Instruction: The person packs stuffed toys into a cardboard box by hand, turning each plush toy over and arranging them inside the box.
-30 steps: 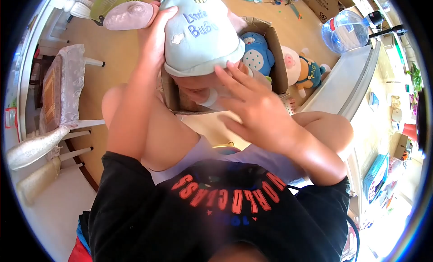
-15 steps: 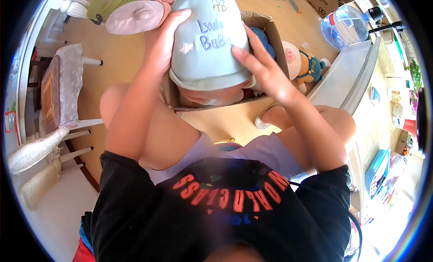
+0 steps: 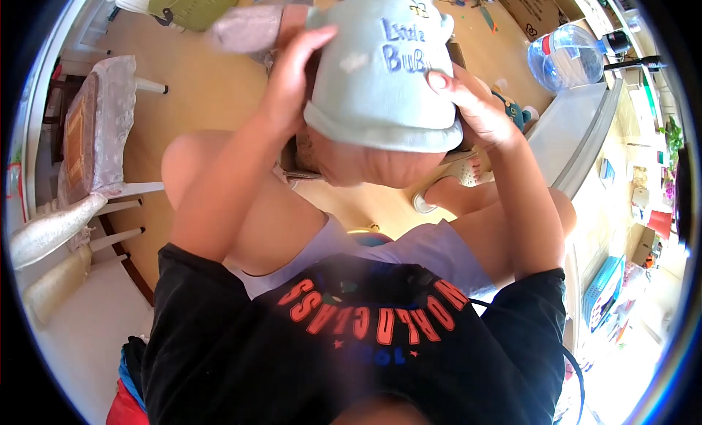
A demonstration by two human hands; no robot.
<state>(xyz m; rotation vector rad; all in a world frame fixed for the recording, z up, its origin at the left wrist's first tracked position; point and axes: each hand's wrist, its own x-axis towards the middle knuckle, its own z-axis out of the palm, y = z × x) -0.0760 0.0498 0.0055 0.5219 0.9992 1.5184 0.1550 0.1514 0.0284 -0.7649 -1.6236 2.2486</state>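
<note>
Between my hands is a soft toy (image 3: 380, 81), its light blue cloth part embroidered with "Little BuB" and a bee. A brownish rounded part shows below the blue edge, and a blurred pale pink part sticks out at the upper left. My left hand (image 3: 292, 81) grips the toy's left side, thumb at the front. My right hand (image 3: 479, 111) holds the lower right side, thumb over the blue cloth and its other fingers mostly hidden. Under and behind the toy stands a cardboard box (image 3: 289, 160), largely covered by it.
A toy in blue-green overalls (image 3: 514, 111) lies right of the box, partly hidden. A large clear water bottle (image 3: 567, 57) is at the upper right. A green basket (image 3: 191, 7) stands at the upper left, with a cloth-covered chair (image 3: 99, 133) below it. My bent legs flank the box.
Both hands have moved the soft toy to the right and slightly toward me, tilting it. It now covers more of the box and the toy in overalls.
</note>
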